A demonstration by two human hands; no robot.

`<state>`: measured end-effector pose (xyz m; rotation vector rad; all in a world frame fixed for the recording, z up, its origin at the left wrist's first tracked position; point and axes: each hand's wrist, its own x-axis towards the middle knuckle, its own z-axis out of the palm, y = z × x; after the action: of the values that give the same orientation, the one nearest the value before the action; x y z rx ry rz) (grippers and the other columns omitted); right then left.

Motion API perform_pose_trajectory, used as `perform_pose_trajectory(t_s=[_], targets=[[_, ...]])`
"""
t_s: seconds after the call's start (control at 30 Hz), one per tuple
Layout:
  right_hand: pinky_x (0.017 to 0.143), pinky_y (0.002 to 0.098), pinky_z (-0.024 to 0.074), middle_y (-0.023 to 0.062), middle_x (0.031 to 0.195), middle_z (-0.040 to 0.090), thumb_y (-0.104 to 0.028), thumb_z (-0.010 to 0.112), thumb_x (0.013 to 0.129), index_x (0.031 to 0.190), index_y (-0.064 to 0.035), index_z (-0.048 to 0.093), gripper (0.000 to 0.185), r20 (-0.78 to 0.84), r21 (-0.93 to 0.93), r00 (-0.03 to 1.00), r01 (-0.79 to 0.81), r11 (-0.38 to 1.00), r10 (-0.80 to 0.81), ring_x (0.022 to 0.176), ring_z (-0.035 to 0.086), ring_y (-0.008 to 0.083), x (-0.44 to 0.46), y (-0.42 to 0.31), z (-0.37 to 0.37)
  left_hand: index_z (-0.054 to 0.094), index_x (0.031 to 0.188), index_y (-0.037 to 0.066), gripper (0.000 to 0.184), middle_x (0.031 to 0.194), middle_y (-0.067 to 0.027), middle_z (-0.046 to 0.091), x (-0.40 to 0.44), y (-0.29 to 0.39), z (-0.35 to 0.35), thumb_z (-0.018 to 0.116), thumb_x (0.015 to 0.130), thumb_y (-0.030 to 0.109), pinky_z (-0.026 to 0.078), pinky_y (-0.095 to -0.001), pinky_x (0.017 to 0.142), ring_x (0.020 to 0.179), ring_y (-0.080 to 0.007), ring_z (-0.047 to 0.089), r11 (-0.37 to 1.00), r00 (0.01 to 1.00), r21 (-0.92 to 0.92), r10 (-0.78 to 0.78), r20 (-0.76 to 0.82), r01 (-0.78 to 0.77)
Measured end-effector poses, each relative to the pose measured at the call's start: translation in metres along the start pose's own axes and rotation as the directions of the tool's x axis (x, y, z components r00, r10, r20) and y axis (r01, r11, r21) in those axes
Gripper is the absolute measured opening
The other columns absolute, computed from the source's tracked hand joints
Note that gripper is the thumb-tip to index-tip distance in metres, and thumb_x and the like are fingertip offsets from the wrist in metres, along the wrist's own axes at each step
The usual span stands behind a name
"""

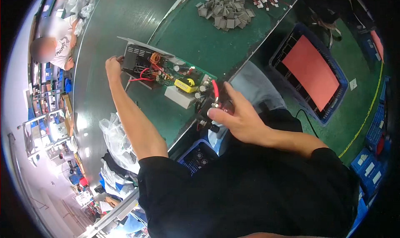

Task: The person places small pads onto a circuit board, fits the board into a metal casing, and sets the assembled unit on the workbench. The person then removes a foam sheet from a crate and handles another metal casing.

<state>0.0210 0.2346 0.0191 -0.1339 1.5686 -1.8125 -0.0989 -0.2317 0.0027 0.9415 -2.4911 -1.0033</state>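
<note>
Worktop: the dark green worktop ran away from the person and bore the work, which lay across it close to the near edge, probably for easy reach by both hands.
Blue crate: the crate stood at the right, well apart from the work, a red sheet lying over it.
Open unit: the circuit board and its vented metal casing lay between the hands, casing at the far end, wired end by the body; the open side left the parts exposed.
Grey pieces: a loose pile sat farther up the worktop, apart from the unit, seemingly to keep the working space free.
Right hand: the hand came in low from the right, thumb and index spread wide; its grip was on the black end piece, thumb laid over it, apparently steadying it past the worktop's edge.
Left hand: the arm reached out long, wrist bent, and the hand curled at the casing's far end; whether its grip was closed, one could not tell.
Pale block: it lay beside the board, perhaps as a prop.
Yellow transformer: it sat on the board.
Red lead: it arched near the right index finger.
</note>
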Motion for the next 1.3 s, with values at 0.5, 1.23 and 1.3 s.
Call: perform_pose_trajectory(t_s=[0.5,1.23,1.3], targets=[[0.099,0.0323,0.0479,0.0130,0.127,0.053,-0.022,0.060,0.099,0.151,0.0099,0.008,0.080,0.002,0.334,0.999,0.042,0.942,-0.045,0.111,0.055,0.0179,0.061,-0.016,0.028,0.063,0.111,0.008,0.069,0.092,-0.0046,0.065,-0.025,0.003,-0.011,0.024,0.099,0.064,0.048,-0.0332,0.075,0.083,-0.0177,0.058,0.902,0.950,-0.320,-0.232,0.210,0.291],[0.080,0.0324,0.0548,0.0140,0.114,0.053,-0.024,0.061,0.098,0.145,0.0087,0.023,0.070,0.085,0.158,0.995,0.041,0.987,-0.055,0.098,0.061,0.0186,0.066,-0.029,0.014,0.070,0.093,0.006,0.011,0.098,-0.0063,0.068,-0.099,0.096,0.017,0.065,0.084,0.011,0.048,-0.0408,0.083,0.096,-0.0290,0.060,0.458,0.598,0.465,0.772,0.215,-0.758],[0.080,0.0324,0.0546,0.0142,0.114,0.054,-0.024,0.061,0.098,0.146,0.0087,0.022,0.070,0.097,0.169,0.994,0.037,0.985,-0.054,0.097,0.061,0.0188,0.065,-0.032,0.014,0.070,0.094,0.006,0.012,0.099,-0.0061,0.069,-0.100,0.094,0.017,0.065,0.084,0.010,0.049,-0.0408,0.083,0.097,-0.0287,0.060,0.436,0.592,0.484,0.772,0.231,-0.758]])
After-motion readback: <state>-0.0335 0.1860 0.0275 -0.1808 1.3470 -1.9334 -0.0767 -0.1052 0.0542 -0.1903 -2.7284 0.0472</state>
